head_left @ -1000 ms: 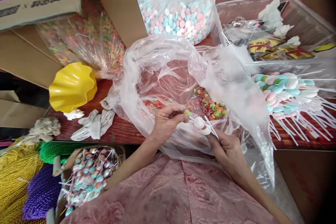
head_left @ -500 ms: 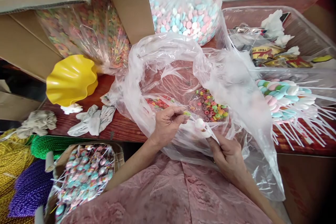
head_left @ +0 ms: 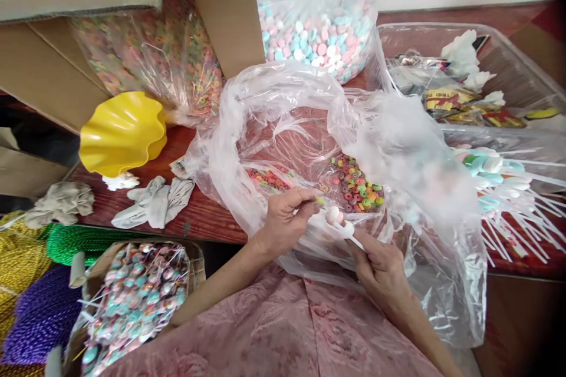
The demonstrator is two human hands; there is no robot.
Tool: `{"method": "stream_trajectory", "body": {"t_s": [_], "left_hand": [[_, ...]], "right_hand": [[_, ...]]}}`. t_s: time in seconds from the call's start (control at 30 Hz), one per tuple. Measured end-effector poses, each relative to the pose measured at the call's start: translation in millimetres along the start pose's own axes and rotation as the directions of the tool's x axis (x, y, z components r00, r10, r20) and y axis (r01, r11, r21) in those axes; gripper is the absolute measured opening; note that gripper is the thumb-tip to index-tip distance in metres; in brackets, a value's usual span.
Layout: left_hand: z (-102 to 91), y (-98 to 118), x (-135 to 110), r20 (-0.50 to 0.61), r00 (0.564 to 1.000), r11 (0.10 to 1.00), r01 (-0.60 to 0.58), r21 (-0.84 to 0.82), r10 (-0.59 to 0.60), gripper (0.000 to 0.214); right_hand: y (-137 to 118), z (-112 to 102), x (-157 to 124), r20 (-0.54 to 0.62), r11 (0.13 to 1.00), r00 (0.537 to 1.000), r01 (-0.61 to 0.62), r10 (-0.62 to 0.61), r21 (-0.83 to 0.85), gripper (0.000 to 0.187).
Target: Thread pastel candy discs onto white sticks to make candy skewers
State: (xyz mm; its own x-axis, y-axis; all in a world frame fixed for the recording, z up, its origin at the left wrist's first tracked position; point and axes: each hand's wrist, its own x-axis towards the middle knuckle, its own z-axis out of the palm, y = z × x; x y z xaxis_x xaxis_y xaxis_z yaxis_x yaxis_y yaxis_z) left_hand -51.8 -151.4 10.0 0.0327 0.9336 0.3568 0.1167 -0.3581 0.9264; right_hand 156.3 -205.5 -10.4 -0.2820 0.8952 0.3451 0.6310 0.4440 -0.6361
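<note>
My left hand (head_left: 287, 217) is closed in a pinch, with a small yellow-green candy ring (head_left: 319, 201) at its fingertips. My right hand (head_left: 381, 264) grips a white stick (head_left: 357, 242) whose upper end carries white and pink candy pieces (head_left: 335, 215). The fingertips of the left hand are close to that candy end; whether they touch it I cannot tell. Under both hands spreads a large clear plastic bag (head_left: 283, 75), its mouth wide. Inside it lie two heaps of ring candies, a mostly red one (head_left: 269, 179) and a multicoloured one (head_left: 360, 188).
Behind stand a cardboard box (head_left: 223, 9) with bagged candy rings and a bag of pastel candies (head_left: 318, 35). Left are a yellow wavy bowl (head_left: 121, 132) and a box of candy sticks (head_left: 137, 288). Right are a clear bin (head_left: 526, 50) and a pile of candy skewers (head_left: 508, 188).
My left hand has shifted slightly right and down, bringing the candy ring closer to the candy on the stick. The stick has tilted somewhat flatter in my right hand. The view has moved slightly.
</note>
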Motion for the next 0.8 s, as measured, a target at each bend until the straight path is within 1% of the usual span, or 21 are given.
{"method": "stream_trajectory", "body": {"t_s": [0.03, 0.07, 0.1, 0.13, 0.2, 0.27, 0.3, 0.33, 0.4, 0.47, 0.53, 0.57, 0.6, 0.63, 0.67, 0.7, 0.73, 0.77, 0.8], "left_hand": [[2.6, 0, 1, -0.017, 0.996, 0.990, 0.086, -0.111, -0.088, 0.013], [5.4, 0, 2, -0.017, 0.984, 0.960, 0.169, -0.222, -0.177, 0.017], [8.2, 1, 4, 0.000, 0.966, 0.911, 0.245, -0.331, -0.260, 0.023], [11.0, 2, 5, 0.029, 0.942, 0.845, 0.312, -0.435, -0.333, 0.030], [16.2, 6, 9, 0.112, 0.885, 0.670, 0.419, -0.612, -0.452, 0.046], [20.8, 10, 11, 0.181, 0.828, 0.515, 0.484, -0.708, -0.530, 0.057], [22.9, 12, 12, 0.206, 0.807, 0.469, 0.506, -0.724, -0.553, 0.059], [24.7, 14, 13, 0.227, 0.795, 0.447, 0.523, -0.726, -0.563, 0.061], [26.7, 15, 15, 0.259, 0.797, 0.458, 0.542, -0.705, -0.545, 0.063], [24.9, 13, 22, 0.299, 0.813, 0.507, 0.554, -0.660, -0.499, 0.066], [18.3, 7, 38, 0.374, 0.817, 0.584, 0.576, -0.572, -0.439, 0.070], [13.7, 2, 49, 0.430, 0.808, 0.642, 0.584, -0.496, -0.402, 0.069], [9.1, -2, 63, 0.493, 0.791, 0.717, 0.575, -0.395, -0.363, 0.063], [5.1, -7, 78, 0.553, 0.768, 0.806, 0.530, -0.265, -0.323, 0.052], [2.7, -12, 95, 0.599, 0.749, 0.896, 0.429, -0.113, -0.283, 0.035], [2.6, -17, 112, 0.638, 0.727, 0.958, 0.281, 0.061, -0.254, 0.018], [5.1, -21, 129, 0.667, 0.705, 0.966, 0.107, 0.237, -0.242, 0.009], [10.5, -25, 146, 0.686, 0.687, 0.925, -0.054, 0.377, -0.239, 0.010], [18.6, -29, 161, 0.694, 0.680, 0.867, -0.176, 0.467, -0.236, 0.013]], "right_hand": [[1, -1, -1, -0.010, 1.000, 1.000, -0.001, 0.001, -0.006, 0.019], [2, -1, -1, -0.024, 1.000, 1.000, -0.014, 0.013, -0.016, 0.019], [2, -1, -1, -0.042, 0.999, 0.999, -0.033, 0.032, -0.026, 0.018], [1, -1, -1, -0.060, 0.998, 0.997, -0.052, 0.050, -0.032, 0.018], [-3, 0, 1, -0.081, 0.997, 0.994, -0.074, 0.072, -0.031, 0.017], [-9, 1, 5, -0.084, 0.998, 0.995, -0.058, 0.056, -0.018, 0.018], [-12, 1, 8, -0.085, 0.999, 0.995, -0.047, 0.046, -0.010, 0.019], [-14, 1, 11, -0.085, 0.999, 0.996, -0.041, 0.040, -0.005, 0.021], [-14, 0, 18, -0.091, 0.999, 0.995, -0.033, 0.033, 0.001, 0.025], [-10, -1, 26, -0.105, 0.999, 0.993, -0.045, 0.045, 0.003, 0.029], [-1, -3, 33, -0.109, 0.996, 0.990, -0.087, 0.087, 0.003, 0.032], [5, -4, 37, -0.102, 0.992, 0.987, -0.124, 0.124, 0.005, 0.032], [11, -7, 40, -0.091, 0.986, 0.982, -0.168, 0.168, 0.009, 0.033], [17, -10, 43, -0.083, 0.977, 0.974, -0.211, 0.212, 0.017, 0.033], [24, -14, 45, -0.080, 0.967, 0.963, -0.254, 0.256, 0.025, 0.035], [30, -19, 47, -0.093, 0.954, 0.949, -0.299, 0.301, 0.033, 0.037], [35, -25, 49, -0.125, 0.937, 0.929, -0.346, 0.348, 0.039, 0.039], [39, -32, 51, -0.174, 0.917, 0.901, -0.396, 0.397, 0.042, 0.040], [43, -39, 52, -0.233, 0.895, 0.866, -0.445, 0.442, 0.044, 0.041]]}}
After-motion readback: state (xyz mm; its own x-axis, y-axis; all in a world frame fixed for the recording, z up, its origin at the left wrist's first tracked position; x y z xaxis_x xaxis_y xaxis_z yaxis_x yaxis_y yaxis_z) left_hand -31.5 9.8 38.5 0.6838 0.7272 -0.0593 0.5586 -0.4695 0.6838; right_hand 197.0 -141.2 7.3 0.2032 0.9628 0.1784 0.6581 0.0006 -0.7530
